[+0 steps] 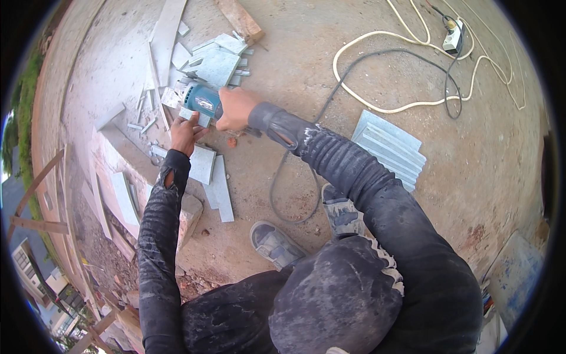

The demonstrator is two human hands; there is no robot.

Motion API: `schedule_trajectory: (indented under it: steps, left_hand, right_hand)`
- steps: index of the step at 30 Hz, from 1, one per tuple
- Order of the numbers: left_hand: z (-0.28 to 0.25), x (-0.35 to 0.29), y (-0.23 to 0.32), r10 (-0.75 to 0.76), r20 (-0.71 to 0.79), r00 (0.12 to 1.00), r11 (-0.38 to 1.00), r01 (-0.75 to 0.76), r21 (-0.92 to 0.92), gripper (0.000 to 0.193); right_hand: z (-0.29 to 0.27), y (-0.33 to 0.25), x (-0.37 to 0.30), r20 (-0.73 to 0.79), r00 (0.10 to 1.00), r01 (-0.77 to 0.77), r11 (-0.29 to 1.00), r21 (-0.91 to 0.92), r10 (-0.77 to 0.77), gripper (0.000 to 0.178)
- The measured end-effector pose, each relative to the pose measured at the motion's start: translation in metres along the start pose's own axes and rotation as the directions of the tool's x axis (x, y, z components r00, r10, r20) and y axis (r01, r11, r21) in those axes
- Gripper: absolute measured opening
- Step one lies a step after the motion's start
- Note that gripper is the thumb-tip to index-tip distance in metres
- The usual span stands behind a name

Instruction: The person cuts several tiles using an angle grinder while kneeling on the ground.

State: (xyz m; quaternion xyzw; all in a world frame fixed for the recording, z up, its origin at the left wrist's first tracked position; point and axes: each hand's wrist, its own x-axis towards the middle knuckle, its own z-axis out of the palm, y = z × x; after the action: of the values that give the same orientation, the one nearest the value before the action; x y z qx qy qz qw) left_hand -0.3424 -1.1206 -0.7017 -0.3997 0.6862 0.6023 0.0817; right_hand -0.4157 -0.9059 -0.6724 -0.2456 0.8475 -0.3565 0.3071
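A teal, dust-covered angle grinder (pixel 202 99) is in my right hand (pixel 237 110), which is closed round its rear end. The front of the tool, at its left end, is over pale dust-covered pieces, and its disc is hard to make out. Just below the tool, my left hand (pixel 184 135) pinches a small grey-green stone tile piece (pixel 204 120) between thumb and fingers. Beyond the grinder lies a heap of broken tile offcuts (pixel 217 66). Nearer my left wrist, longer cut tiles (pixel 220 192) rest on the ground beside a concrete block (pixel 124 150).
A stack of tiles (pixel 389 147) lies right of my right forearm. Cream cable (pixel 337 65) and a dark cord (pixel 354 61) loop toward a white power strip (pixel 453 38) at the far right. My shoes (pixel 276 243) stand on dusty ground. A wooden block (pixel 240 19) lies far off.
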Motion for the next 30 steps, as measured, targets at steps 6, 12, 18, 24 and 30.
schedule_trajectory:
  steps: [6, 12, 18, 24, 30]
  left_hand:
    - [-0.001, 0.002, -0.002, -0.004, -0.012, 1.0, 1.0, 0.004, -0.008, 0.039]
    - [0.0, 0.003, -0.002, 0.0, -0.01, 1.0, 1.0, -0.001, -0.025, 0.036]
    - [-0.002, 0.003, -0.002, -0.006, -0.004, 1.0, 1.0, 0.006, -0.024, 0.034]
    - [-0.003, 0.004, -0.003, -0.014, 0.005, 1.0, 1.0, 0.014, -0.017, 0.032]
    - [-0.002, 0.004, -0.002, -0.014, 0.008, 1.0, 1.0, 0.014, -0.023, 0.03]
  right_hand:
    - [0.001, -0.002, 0.006, -0.006, 1.0, 0.013, 1.0, -0.001, -0.013, 0.065]
    - [0.006, 0.006, 0.003, -0.027, 0.999, 0.036, 0.999, 0.014, -0.036, 0.064]
    - [0.002, 0.007, -0.003, 0.034, 0.999, -0.008, 1.0, -0.002, 0.008, 0.07]
    - [0.004, 0.013, -0.007, -0.007, 1.0, 0.028, 1.0, 0.009, -0.028, 0.062]
    - [0.004, 0.018, -0.013, -0.018, 0.999, 0.045, 0.999, 0.022, -0.045, 0.058]
